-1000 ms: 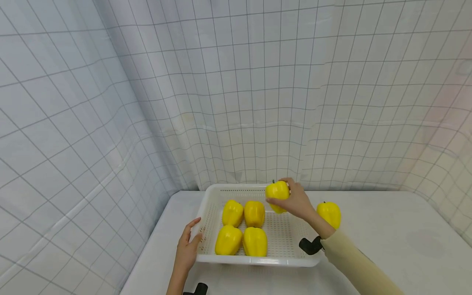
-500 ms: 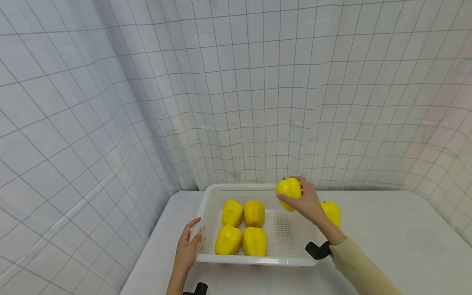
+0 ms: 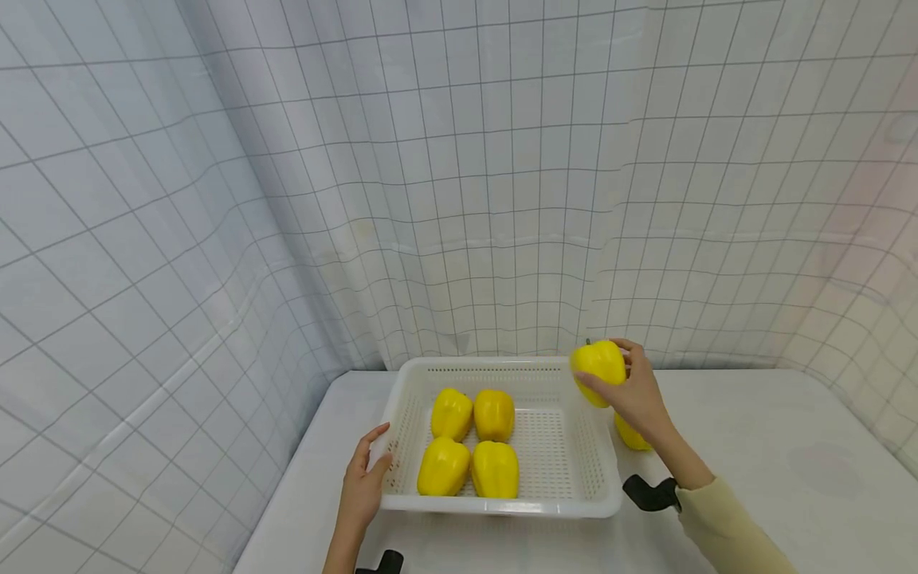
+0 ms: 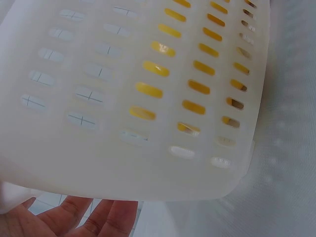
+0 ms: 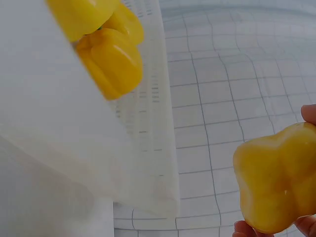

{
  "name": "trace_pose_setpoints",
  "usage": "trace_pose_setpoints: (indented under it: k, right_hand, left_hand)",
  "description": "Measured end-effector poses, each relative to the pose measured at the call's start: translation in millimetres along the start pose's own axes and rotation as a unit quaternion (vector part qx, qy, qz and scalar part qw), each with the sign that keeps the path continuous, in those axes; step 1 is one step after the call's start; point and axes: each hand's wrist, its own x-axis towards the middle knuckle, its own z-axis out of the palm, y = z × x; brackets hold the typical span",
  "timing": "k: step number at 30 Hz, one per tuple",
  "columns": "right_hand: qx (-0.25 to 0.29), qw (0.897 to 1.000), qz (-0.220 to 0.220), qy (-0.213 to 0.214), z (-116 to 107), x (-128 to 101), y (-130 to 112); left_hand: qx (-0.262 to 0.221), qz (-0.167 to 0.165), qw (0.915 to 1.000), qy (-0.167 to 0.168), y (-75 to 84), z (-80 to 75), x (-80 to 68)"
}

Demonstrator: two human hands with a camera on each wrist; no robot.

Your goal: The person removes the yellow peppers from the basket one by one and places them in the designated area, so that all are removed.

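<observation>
Pepper (image 3: pixel 598 363) rightward, in right hand (image 3: pixel 634 395)

Four peppers (image 3: pixel 471 444) crowd the basket (image 3: pixel 502 505) left half; its right half lies bare, as does the counter (image 3: pixel 789 446) far right.

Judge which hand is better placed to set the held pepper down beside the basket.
Right. The right hand already grips the pepper past the basket rim, above the table; the left hand rests on the basket's opposite side.
</observation>
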Motion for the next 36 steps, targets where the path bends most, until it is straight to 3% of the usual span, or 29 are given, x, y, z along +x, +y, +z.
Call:
trace_pose_setpoints:
  k: [7,18,36]
  right_hand:
    - [-0.011,0.999,0.031,0.027,-23,-4,13]
    - [-0.025,0.994,0.030,0.106,-50,-6,44]
    - [-0.052,0.984,0.072,0.152,-65,-9,89]
  left_hand:
    - [-0.002,-0.001,1.0000,-0.001,-0.2,-0.6,0.1]
    - [-0.011,0.002,0.9999,0.001,-2.0,0.5,1.9]
    - [-0.008,-0.001,1.0000,0.000,-0.8,1.1,1.0]
